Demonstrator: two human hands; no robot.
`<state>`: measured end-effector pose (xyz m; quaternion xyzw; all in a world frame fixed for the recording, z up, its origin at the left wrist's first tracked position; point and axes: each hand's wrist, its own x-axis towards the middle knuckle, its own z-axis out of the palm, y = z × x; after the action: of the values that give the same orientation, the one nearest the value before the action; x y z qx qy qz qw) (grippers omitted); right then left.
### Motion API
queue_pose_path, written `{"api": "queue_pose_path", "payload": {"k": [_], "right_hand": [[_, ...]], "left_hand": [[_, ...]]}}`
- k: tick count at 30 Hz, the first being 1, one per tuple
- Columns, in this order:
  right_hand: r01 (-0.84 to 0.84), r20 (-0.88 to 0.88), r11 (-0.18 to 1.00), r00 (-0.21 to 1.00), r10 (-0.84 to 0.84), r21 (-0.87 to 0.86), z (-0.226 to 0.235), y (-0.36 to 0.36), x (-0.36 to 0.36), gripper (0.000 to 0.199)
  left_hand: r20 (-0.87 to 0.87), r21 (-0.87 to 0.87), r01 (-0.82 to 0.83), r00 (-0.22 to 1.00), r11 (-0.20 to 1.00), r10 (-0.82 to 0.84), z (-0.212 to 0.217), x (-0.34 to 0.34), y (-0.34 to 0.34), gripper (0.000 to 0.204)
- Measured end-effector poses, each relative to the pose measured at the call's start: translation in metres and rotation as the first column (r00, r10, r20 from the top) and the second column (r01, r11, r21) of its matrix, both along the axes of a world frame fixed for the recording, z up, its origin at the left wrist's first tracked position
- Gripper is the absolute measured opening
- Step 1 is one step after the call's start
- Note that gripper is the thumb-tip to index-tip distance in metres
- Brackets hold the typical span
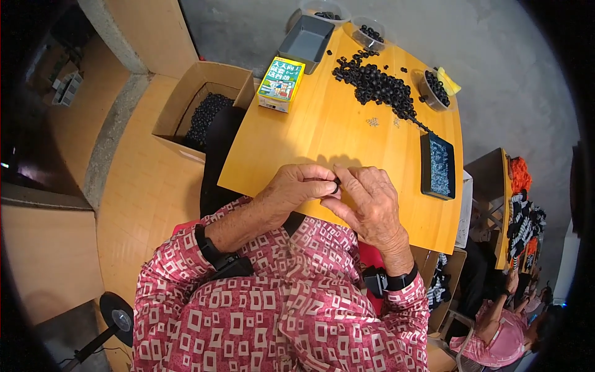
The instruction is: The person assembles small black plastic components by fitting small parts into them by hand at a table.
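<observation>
Near the front edge of the yellow wooden table, my two hands meet at the fingertips. Between them is a small round black part (336, 184), mostly covered by fingers. My left hand (291, 186) pinches it with thumb and index finger. From the other side, my right hand (370, 201) has its curled fingers and thumb against the same part. A heap of small black ring-like parts (375, 84) lies on the far side of the table. Right of my hands, a black tray (424, 162) holds many tiny silvery-blue pieces.
A printed yellow-green box (280, 84) and a grey bin (306, 42) stand at the far left. Clear tubs (370, 34) of black parts line the far edge. A cardboard box (170, 99) of black pieces is on the floor left. Another person (499, 332) sits at right.
</observation>
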<state>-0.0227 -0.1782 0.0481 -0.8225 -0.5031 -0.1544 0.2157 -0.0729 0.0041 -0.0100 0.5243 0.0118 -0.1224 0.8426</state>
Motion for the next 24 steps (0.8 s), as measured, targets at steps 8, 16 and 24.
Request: {"api": "queue_pose_path", "payload": {"k": [8,16,24], "right_hand": [[-0.003,0.041,0.995,0.999,0.007,-0.104,-0.005,0.003,0.003,0.044],[-0.039,-0.010,0.999,0.999,0.039,-0.032,-0.010,0.002,0.007,0.040],[-0.054,0.007,0.998,0.999,0.054,0.028,-0.014,-0.002,0.011,0.036]], "left_hand": [[-0.064,0.003,-0.049,0.997,0.999,0.049,-0.002,0.000,-0.002,0.025],[-0.099,0.014,-0.066,0.993,0.998,0.067,0.001,-0.001,-0.003,0.027],[-0.098,0.020,-0.032,0.995,0.999,0.034,0.001,-0.001,-0.002,0.031]]}}
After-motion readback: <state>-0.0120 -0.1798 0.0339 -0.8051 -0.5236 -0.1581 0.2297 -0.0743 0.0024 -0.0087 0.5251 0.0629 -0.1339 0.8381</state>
